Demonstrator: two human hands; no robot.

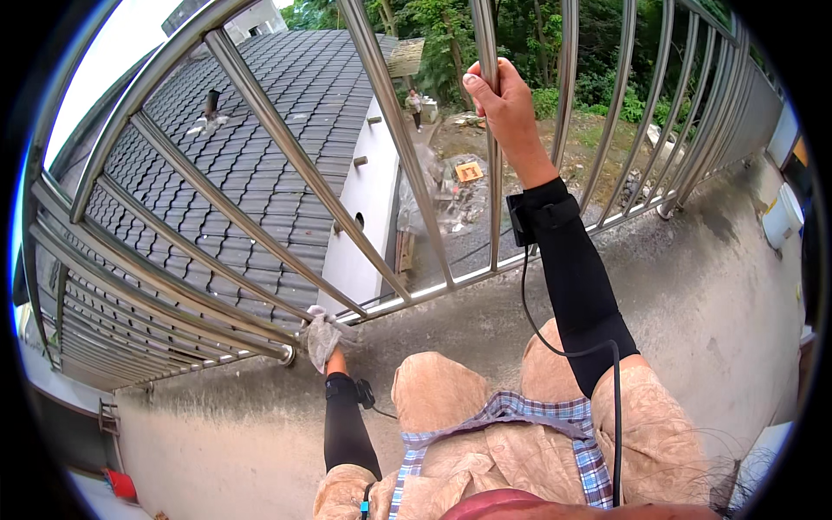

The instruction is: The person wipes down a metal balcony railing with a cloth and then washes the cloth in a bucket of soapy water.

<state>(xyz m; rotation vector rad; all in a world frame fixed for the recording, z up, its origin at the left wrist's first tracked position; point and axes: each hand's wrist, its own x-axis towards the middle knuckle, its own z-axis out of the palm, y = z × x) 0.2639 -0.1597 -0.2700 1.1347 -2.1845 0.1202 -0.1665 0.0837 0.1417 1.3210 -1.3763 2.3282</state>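
Observation:
My right hand point(504, 107) is closed around an upright bar of the stainless steel railing point(494, 214), high up in the view. Low on the left, a grey cloth point(323, 335) covers most of my left hand point(328, 351), which presses it against the foot of a railing bar near the bottom rail. The fingers are hidden by the cloth. Black sleeves with strapped-on devices and cables cover both forearms. My knees are bent close to the railing.
Concrete floor point(214, 448) runs along the railing. A white bucket point(782, 216) stands at the right, a red container point(120, 484) at the lower left. Beyond the railing are a dark tiled roof point(240, 136), a yard with debris, trees and a person point(415, 109) below.

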